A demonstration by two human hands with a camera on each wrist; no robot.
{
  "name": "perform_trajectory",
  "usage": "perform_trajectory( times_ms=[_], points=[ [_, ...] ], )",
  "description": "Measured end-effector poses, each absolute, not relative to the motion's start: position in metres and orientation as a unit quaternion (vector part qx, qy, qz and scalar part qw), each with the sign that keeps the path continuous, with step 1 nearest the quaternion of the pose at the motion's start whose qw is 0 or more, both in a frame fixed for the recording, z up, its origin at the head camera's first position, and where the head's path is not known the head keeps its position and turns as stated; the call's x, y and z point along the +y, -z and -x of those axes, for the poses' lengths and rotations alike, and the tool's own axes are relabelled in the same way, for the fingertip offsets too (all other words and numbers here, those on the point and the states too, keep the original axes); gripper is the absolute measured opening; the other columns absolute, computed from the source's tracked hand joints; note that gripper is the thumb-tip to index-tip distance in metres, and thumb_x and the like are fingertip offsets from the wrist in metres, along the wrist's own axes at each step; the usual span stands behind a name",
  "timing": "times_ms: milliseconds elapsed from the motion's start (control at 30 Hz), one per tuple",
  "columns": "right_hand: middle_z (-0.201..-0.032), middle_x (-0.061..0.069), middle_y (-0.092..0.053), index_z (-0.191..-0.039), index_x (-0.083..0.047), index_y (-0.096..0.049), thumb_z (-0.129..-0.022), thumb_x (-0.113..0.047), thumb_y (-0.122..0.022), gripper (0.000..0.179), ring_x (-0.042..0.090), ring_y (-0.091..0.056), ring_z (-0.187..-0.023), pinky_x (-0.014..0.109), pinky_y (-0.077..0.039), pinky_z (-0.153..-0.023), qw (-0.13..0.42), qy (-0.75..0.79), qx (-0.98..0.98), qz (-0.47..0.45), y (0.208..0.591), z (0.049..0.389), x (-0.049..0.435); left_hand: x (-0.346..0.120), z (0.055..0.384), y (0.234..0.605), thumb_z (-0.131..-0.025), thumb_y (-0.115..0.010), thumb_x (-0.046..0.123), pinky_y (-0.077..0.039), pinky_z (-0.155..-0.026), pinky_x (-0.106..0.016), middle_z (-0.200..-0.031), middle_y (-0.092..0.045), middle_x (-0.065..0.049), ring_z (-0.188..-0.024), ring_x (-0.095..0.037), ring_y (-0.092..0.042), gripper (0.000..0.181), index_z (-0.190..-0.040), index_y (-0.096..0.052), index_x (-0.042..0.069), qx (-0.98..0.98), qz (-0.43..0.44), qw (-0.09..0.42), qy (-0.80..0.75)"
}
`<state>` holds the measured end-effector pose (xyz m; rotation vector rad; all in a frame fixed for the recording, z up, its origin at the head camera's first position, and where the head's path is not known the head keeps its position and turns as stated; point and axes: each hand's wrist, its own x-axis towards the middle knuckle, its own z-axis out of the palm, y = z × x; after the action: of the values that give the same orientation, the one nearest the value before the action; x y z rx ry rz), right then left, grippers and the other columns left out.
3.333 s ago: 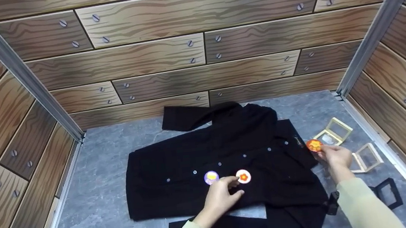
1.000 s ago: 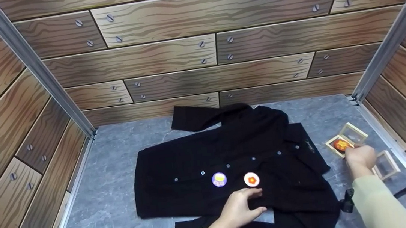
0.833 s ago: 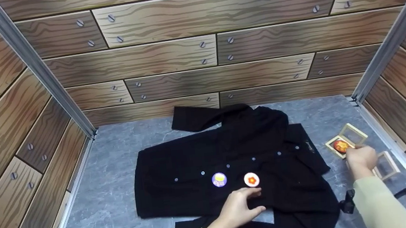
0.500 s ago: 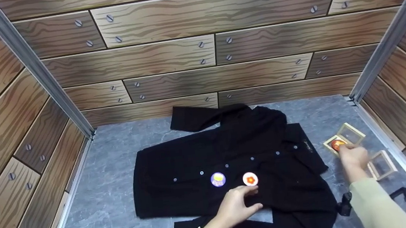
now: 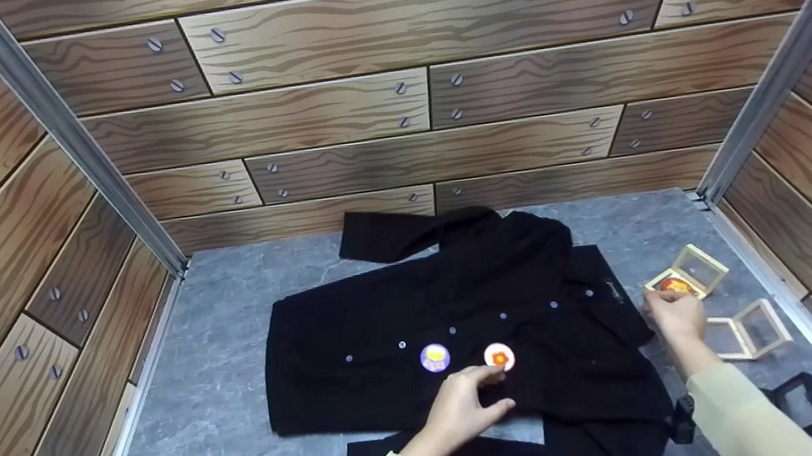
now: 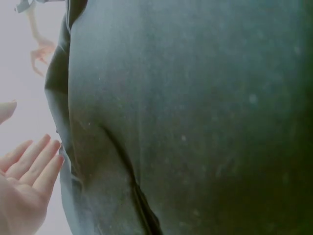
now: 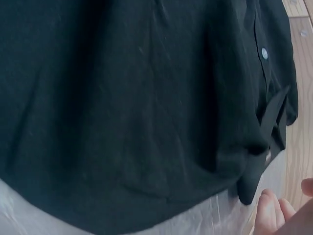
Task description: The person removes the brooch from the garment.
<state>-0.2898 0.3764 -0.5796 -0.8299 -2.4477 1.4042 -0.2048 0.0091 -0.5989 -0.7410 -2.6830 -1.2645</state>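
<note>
A black button-up shirt (image 5: 413,295) lies spread out, with a purple-and-yellow round badge (image 5: 435,358) and a white round badge with a red flower (image 5: 499,356) on it. My left hand (image 5: 459,411) is over the shirt, fingertips at the white badge's lower edge, thumb apart; the left wrist view shows that hand (image 6: 29,186) with extended fingers. To the right, an orange-red round badge (image 5: 675,286) sits inside an open yellow-framed case (image 5: 704,268). My right hand (image 5: 678,320) is at the case's near-left corner, its fingertips partly hidden; the right wrist view shows its fingers (image 7: 266,213) loosely bent.
An open pale wood-framed case (image 5: 753,331) stands right of my right hand, and a black frame (image 5: 801,402) lies nearer. Wood-patterned panels (image 5: 333,107) enclose the grey surface (image 5: 190,402) at the back and sides.
My right hand carried the orange-red badge into the yellow-framed case, then drew back left and nearer, off the badge. My left hand drew back from the badges, then moved slightly up to the white one.
</note>
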Motion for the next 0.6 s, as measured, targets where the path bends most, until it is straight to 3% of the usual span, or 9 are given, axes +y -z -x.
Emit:
perform_trajectory(
  times_ms=[100, 233, 433, 600],
  points=[
    [-0.051, -0.025, -0.062, -0.124, 0.02, -0.066, -0.099, -0.017, -0.062, 0.045, -0.012, -0.057, -0.048, 0.008, -0.047, -0.055, 0.077, -0.519, -0.812, 0.257, 0.58, 0.289, 0.369, 0.007, 0.206, 0.6, -0.084, -0.088, 0.02, -0.058, -0.097, -0.024, -0.111, -0.082, -0.001, -0.104, -0.01, -0.078, 0.041, -0.12, -0.077, 0.005, -0.878, 0.238, 0.041, 0.413],
    [-0.056, -0.021, -0.066, -0.129, 0.024, -0.059, -0.101, -0.013, -0.059, 0.047, -0.013, -0.061, -0.051, 0.008, -0.051, -0.056, 0.056, -0.546, -0.804, 0.231, 0.58, 0.288, 0.36, 0.006, 0.207, 0.6, -0.084, -0.088, 0.02, -0.058, -0.098, -0.025, -0.111, -0.082, -0.002, -0.105, -0.011, -0.078, 0.041, -0.12, -0.076, 0.004, -0.88, 0.234, 0.041, 0.411],
    [-0.057, -0.021, -0.066, -0.128, 0.024, -0.06, -0.101, -0.013, -0.063, 0.047, -0.012, -0.062, -0.052, 0.009, -0.053, -0.056, 0.057, -0.558, -0.797, 0.222, 0.578, 0.287, 0.345, 0.003, 0.209, 0.601, -0.084, -0.087, 0.019, -0.058, -0.098, -0.027, -0.111, -0.082, -0.002, -0.106, -0.013, -0.077, 0.042, -0.122, -0.076, 0.004, -0.882, 0.231, 0.043, 0.409],
    [-0.059, -0.013, -0.069, -0.112, 0.023, -0.068, -0.099, -0.004, -0.065, 0.03, -0.005, -0.067, -0.054, 0.013, -0.057, -0.058, 0.084, -0.616, -0.754, 0.21, 0.576, 0.285, 0.331, -0.001, 0.211, 0.6, -0.085, -0.086, 0.019, -0.058, -0.099, -0.028, -0.112, -0.082, -0.004, -0.107, -0.014, -0.077, 0.043, -0.123, -0.075, 0.003, -0.883, 0.225, 0.039, 0.411]
  ],
)
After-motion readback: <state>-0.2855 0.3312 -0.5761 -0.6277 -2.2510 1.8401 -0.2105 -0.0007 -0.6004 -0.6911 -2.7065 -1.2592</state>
